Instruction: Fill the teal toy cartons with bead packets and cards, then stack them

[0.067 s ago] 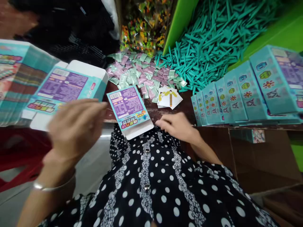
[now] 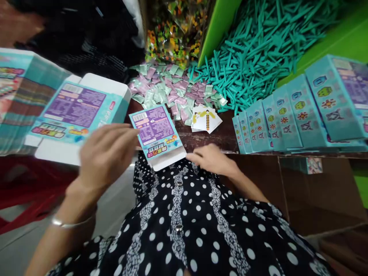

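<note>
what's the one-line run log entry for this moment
left hand: open, at flat box edge | right hand: open, near box flap | sachets, card behind

Evenly and brightly lit, soft shadows only. Motion blur on the left hand (image 2: 105, 155); right hand (image 2: 212, 159) sharper. Strong wide-angle bending beyond the fingers, smeared flat cartons (image 2: 17, 99) at far left, colours saturated, no glare.
</note>
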Available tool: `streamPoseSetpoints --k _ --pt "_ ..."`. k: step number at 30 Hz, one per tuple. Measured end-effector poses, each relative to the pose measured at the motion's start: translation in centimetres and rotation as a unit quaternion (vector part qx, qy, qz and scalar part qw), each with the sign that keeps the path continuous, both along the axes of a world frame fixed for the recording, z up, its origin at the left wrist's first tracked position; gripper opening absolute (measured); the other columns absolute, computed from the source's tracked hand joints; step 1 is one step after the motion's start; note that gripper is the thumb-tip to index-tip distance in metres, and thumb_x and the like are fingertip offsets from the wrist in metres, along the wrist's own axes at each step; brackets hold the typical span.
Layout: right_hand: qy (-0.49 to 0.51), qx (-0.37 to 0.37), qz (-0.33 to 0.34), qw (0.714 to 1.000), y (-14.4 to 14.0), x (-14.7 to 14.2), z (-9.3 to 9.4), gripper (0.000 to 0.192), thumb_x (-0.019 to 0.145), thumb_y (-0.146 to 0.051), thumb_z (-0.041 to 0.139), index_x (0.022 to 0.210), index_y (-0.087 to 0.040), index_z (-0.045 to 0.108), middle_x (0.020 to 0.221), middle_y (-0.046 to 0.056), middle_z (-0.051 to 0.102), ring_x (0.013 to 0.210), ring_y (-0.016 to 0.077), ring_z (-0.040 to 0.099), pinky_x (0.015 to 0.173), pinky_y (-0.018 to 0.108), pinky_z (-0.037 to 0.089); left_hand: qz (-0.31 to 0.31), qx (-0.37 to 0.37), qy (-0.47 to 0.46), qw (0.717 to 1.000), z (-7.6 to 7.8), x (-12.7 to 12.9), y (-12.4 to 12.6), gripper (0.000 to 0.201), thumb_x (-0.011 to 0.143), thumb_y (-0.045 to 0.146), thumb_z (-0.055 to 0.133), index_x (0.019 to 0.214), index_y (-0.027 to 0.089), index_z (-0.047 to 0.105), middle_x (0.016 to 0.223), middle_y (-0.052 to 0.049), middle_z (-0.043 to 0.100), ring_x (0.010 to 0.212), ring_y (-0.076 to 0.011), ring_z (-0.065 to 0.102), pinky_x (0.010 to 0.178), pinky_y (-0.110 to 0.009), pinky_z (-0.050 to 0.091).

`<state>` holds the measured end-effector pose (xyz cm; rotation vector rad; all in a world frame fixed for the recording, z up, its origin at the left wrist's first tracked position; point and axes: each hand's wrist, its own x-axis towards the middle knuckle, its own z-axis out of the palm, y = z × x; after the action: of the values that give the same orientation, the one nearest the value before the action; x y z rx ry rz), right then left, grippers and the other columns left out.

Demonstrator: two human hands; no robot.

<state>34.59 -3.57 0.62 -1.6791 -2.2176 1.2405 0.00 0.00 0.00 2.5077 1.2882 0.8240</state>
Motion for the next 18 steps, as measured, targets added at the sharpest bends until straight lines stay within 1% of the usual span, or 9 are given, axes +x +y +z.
streamPoseSetpoints --k 2,3,6,8,10,12,14,16,18 --pt "0.012 -0.114 -0.03 0.993 -0.4 -0.9 -2.8 0.065 0.113 -0.061 0.056 0.068 -0.017 0.071 0.061 0.004 0.067 0.061 0.0156 0.061 0.071 0.032 0.044 -0.02 0.031 0.031 0.999 -1.9 1.6 1.4 0.021 0.111 0.024 0.066 0.128 0.019 0.077 0.123 -0.012 0.083 0.122 -0.0297 0.075 0.111 -0.051 0.06" --pt "0.028 -0.143 -0.053 0.988 -0.7 -1.3 -4.1 0.064 0.112 -0.061 0.057 0.067 -0.017 0.07 0.059 0.003 0.064 0.061 0.0151 0.059 0.071 0.032 0.042 -0.025 0.037 0.044 0.998 -3.0 2.4 1.9 0.022 0.111 0.024 0.064 0.128 0.019 0.077 0.123 -0.013 0.084 0.122 -0.031 0.075 0.111 -0.052 0.061" --pt "0.075 -0.129 -0.122 0.981 -1.3 -2.6 -7.2 0.056 0.108 -0.057 0.065 0.068 -0.018 0.063 0.06 -0.002 0.057 0.062 0.0131 0.052 0.066 0.03 0.034 -0.021 0.023 0.058 0.998 -5.6 4.5 3.0 0.027 0.11 0.024 0.062 0.133 0.02 0.077 0.13 -0.015 0.082 0.127 -0.0363 0.074 0.113 -0.057 0.059" --pt "0.078 -0.109 -0.136 0.982 -1.4 -3.4 -8.4 0.055 0.105 -0.052 0.068 0.063 -0.02 0.053 0.06 -0.004 0.05 0.062 0.0119 0.046 0.064 0.03 0.028 -0.017 0.016 0.05 0.998 -6.8 5.4 3.3 0.03 0.109 0.024 0.061 0.135 0.02 0.076 0.134 -0.017 0.081 0.127 -0.0386 0.074 0.112 -0.059 0.059" --pt "0.081 -0.098 -0.138 0.982 -1.4 -3.9 -8.9 0.055 0.105 -0.046 0.066 0.061 -0.021 0.046 0.059 -0.005 0.046 0.062 0.0115 0.044 0.063 0.03 0.026 -0.02 0.021 0.042 0.999 -7.4 5.7 3.2 0.033 0.109 0.024 0.061 0.14 0.019 0.073 0.136 -0.019 0.079 0.128 -0.0399 0.073 0.111 -0.059 0.06" --pt "0.104 -0.079 -0.127 0.983 -1.4 -4.1 -8.9 0.052 0.107 -0.042 0.06 0.062 -0.021 0.047 0.06 -0.004 0.046 0.063 0.0121 0.045 0.063 0.029 0.027 -0.026 0.028 0.039 0.999 -7.0 5.5 2.8 0.039 0.109 0.023 0.061 0.148 0.02 0.068 0.142 -0.02 0.076 0.132 -0.04 0.072 0.112 -0.059 0.06" --pt "0.134 -0.015 -0.116 0.984 -1.5 -3.6 -8.2 0.047 0.108 -0.043 0.056 0.067 -0.02 0.056 0.067 -0.001 0.055 0.067 0.0139 0.05 0.065 0.029 0.035 -0.032 0.033 0.039 0.998 -5.6 5.0 2.3 0.05 0.108 0.021 0.064 0.158 0.024 0.059 0.155 -0.02 0.068 0.142 -0.0402 0.067 0.118 -0.061 0.058" --pt "0.179 0.084 -0.11 0.974 -1.4 -2.7 -6.9 0.04 0.108 -0.044 0.054 0.083 -0.018 0.071 0.089 0.006 0.072 0.081 0.0184 0.063 0.076 0.031 0.049 -0.042 0.045 0.045 0.997 -3.2 4.3 1.8 0.065 0.106 0.021 0.07 0.168 0.028 0.049 0.174 -0.017 0.051 0.157 -0.0419 0.054 0.127 -0.064 0.05" --pt "0.243 0.16 -0.09 0.952 -1.0 -1.7 -5.3 0.037 0.109 -0.042 0.052 0.109 -0.018 0.08 0.119 0.014 0.079 0.105 0.0231 0.072 0.096 0.038 0.057 -0.051 0.071 0.06 0.994 -0.5 3.9 1.4 0.075 0.104 0.025 0.075 0.172 0.031 0.044 0.187 -0.012 0.031 0.169 -0.0444 0.037 0.135 -0.068 0.038"
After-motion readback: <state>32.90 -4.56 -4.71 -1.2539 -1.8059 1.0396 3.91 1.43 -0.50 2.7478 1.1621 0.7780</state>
